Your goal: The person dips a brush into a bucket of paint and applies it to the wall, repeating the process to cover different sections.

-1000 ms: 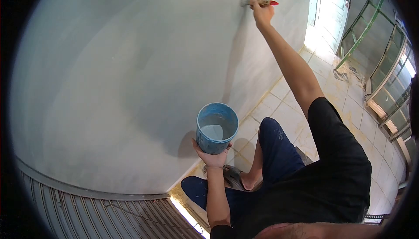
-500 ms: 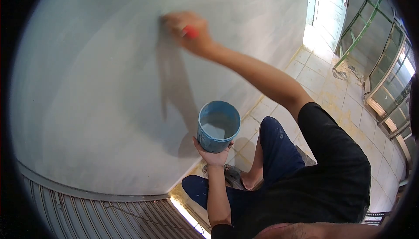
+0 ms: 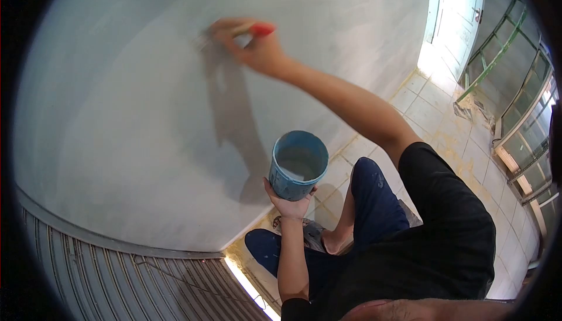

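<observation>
My right hand [image 3: 253, 47] is closed around a paintbrush with a red-tipped handle [image 3: 262, 28], held up against the grey wall [image 3: 134, 122]. The bristle end is smeared by motion where it meets the wall, and a shadow of hand and arm falls below it. Lower down, my left hand [image 3: 290, 205] cups the underside of a blue bucket [image 3: 300, 166] from below. The bucket is tilted slightly toward me, and greyish-white paint shows inside. Its outside has paint smears.
A ribbed metal shutter [image 3: 117, 286] meets the wall at lower left. White tiles [image 3: 430, 110] with yellowish stains cover the floor. Toward the back stand a pale door [image 3: 459, 22], a green metal ladder-like frame [image 3: 494, 57] and glazed frames [image 3: 527, 122] leaning at the right.
My right hand has swung slightly left with the paintbrush along the wall, and the brush handle has turned. The view has shifted a little; my left hand still holds the bucket.
</observation>
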A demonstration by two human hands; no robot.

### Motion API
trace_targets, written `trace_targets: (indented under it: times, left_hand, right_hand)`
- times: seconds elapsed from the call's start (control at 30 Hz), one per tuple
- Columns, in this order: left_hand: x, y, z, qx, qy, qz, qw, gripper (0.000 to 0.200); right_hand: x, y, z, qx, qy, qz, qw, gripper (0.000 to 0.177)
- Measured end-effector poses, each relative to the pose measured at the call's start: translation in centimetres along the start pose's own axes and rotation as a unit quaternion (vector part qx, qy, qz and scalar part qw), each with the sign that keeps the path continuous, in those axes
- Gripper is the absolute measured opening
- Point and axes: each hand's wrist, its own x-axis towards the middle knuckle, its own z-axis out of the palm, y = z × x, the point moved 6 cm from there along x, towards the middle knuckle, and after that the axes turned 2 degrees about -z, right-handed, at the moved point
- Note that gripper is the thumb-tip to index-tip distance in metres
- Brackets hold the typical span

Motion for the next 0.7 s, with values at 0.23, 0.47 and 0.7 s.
trace_targets:
  times: [0.23,0.47,0.7]
  left_hand:
    - [-0.3,0.2,0.2,-0.018,0.022,0.014,0.999,0.087]
    - [-0.9,0.3,0.4,-0.015,-0.002,0.013,1.0,0.086]
    - [-0.2,0.1,-0.2,-0.029,-0.013,0.01,0.999,0.086]
  right_hand:
    - [-0.5,8.2,-18.0,-0.213,0.16,0.131,0.955,0.035]
    - [-2.3,11.3,-28.1,-0.416,0.299,0.218,0.83,0.028]
    - [2.5,3.6,-8.9,-0.332,0.17,-0.118,0.92,0.014]
